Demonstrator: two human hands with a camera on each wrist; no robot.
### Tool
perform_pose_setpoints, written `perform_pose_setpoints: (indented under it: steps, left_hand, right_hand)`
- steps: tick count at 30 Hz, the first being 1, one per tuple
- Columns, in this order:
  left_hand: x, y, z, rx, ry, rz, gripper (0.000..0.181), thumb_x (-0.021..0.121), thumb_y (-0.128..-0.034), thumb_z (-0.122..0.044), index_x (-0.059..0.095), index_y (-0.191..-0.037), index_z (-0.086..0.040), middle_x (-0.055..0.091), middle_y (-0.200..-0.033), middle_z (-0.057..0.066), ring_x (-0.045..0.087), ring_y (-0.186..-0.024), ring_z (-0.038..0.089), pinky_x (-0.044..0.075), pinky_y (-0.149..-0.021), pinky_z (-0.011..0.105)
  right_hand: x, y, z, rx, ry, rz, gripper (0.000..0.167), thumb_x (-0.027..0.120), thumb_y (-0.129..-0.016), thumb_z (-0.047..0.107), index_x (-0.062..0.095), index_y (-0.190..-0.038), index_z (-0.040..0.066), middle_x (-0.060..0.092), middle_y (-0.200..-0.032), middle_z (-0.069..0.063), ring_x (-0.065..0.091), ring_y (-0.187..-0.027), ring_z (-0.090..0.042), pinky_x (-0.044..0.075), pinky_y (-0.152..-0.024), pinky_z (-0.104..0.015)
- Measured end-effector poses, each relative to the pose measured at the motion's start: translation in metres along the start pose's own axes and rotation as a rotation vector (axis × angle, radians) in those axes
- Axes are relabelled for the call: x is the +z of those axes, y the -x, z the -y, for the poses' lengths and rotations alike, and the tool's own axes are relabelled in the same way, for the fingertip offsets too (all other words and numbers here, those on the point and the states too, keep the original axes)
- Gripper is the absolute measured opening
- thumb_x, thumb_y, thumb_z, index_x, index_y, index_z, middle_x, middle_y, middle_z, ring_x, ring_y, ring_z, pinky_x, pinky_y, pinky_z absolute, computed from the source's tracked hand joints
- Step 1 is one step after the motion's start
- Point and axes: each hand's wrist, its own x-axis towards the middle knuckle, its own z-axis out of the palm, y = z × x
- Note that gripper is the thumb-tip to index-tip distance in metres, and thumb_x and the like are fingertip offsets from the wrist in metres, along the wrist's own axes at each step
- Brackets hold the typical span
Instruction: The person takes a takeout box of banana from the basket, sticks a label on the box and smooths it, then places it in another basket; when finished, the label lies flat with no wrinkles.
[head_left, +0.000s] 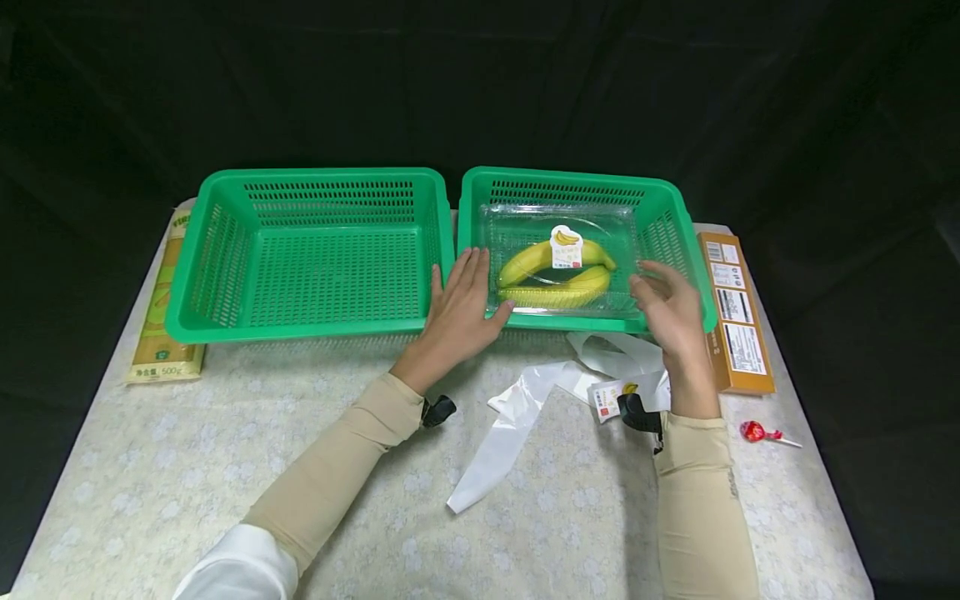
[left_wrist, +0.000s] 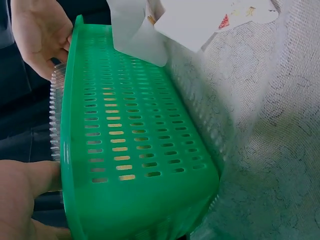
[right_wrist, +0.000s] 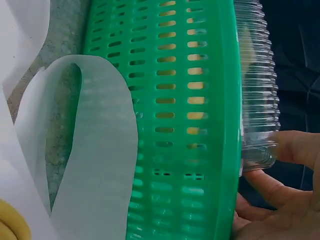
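A clear plastic box (head_left: pixel 566 218) with two bananas (head_left: pixel 562 287) and a white banana label (head_left: pixel 566 247) sits in the right green basket (head_left: pixel 675 187), its ribbed side above the near rim in the wrist views. My left hand (head_left: pixel 465 304) rests its extended fingers at the box's left edge, by the basket rim, with its thumb at the near corner. At the right end of the box, my right hand (head_left: pixel 671 308) has its fingers bent loosely, with a gap by the thumb. In the right wrist view its fingertips lie against the box's corner; their contact is partly hidden.
A second green basket (head_left: pixel 333 275) stands on the left. Beyond it lies a yellow 500g packet (head_left: pixel 161 308); an orange box (head_left: pixel 738 325) lies far right, with a red lollipop (head_left: pixel 753 431) nearer. White label strip (head_left: pixel 517 417) trails over the patterned tablecloth (head_left: pixel 360 517).
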Motion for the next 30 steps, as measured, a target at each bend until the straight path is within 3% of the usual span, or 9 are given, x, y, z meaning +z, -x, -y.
perform_pose_setpoints:
  steps: [3,6,11,21,30]
  left_hand:
    - [0.0,0.001,0.0,0.012,-0.01,0.006,0.076,0.051,-0.1022,-0.045,0.023,-0.159,-0.003,0.022,-0.167,0.019,0.009,-0.159,0.028,0.007,-0.124,0.066]
    - [0.0,0.001,0.0,0.026,-0.017,0.016,0.068,0.049,-0.1029,-0.044,0.035,-0.156,-0.005,0.029,-0.165,0.017,0.008,-0.159,0.029,0.007,-0.123,0.068]
    - [0.002,0.001,0.001,0.043,-0.025,0.005,0.058,0.048,-0.1031,-0.044,0.05,-0.148,-0.008,0.038,-0.161,0.016,0.009,-0.159,0.03,0.01,-0.121,0.071]
    - [-0.001,0.001,0.002,0.037,-0.052,-0.006,0.057,0.046,-0.1034,-0.045,0.051,-0.148,-0.01,0.038,-0.161,0.015,0.01,-0.159,0.031,0.011,-0.121,0.07]
    - [0.004,0.0,0.002,0.031,-0.056,0.001,0.055,0.046,-0.1035,-0.045,0.052,-0.147,-0.011,0.037,-0.162,0.013,0.009,-0.159,0.03,0.009,-0.122,0.07]
  right_hand:
    - [0.006,-0.001,0.0,-0.027,0.047,-0.028,0.046,0.053,-0.102,0.021,0.051,-0.144,0.002,0.057,-0.139,-0.027,0.061,-0.12,-0.035,0.049,-0.089,-0.035]
    - [0.01,-0.001,0.0,-0.037,0.076,-0.047,0.045,0.052,-0.102,0.019,0.052,-0.143,0.001,0.057,-0.138,-0.029,0.06,-0.123,-0.044,0.05,-0.093,-0.047]
    - [0.01,-0.001,0.0,-0.037,0.085,-0.045,0.046,0.051,-0.102,0.02,0.05,-0.144,0.001,0.056,-0.14,-0.029,0.058,-0.125,-0.045,0.05,-0.098,-0.055]
    - [0.013,-0.002,0.004,-0.033,0.085,-0.029,0.047,0.049,-0.104,0.022,0.048,-0.146,0.001,0.055,-0.142,-0.029,0.056,-0.127,-0.044,0.049,-0.1,-0.056]
    - [0.011,-0.004,0.001,-0.04,0.207,0.016,0.05,0.046,-0.106,0.027,0.046,-0.147,-0.001,0.053,-0.143,-0.031,0.054,-0.131,-0.049,0.047,-0.106,-0.06]
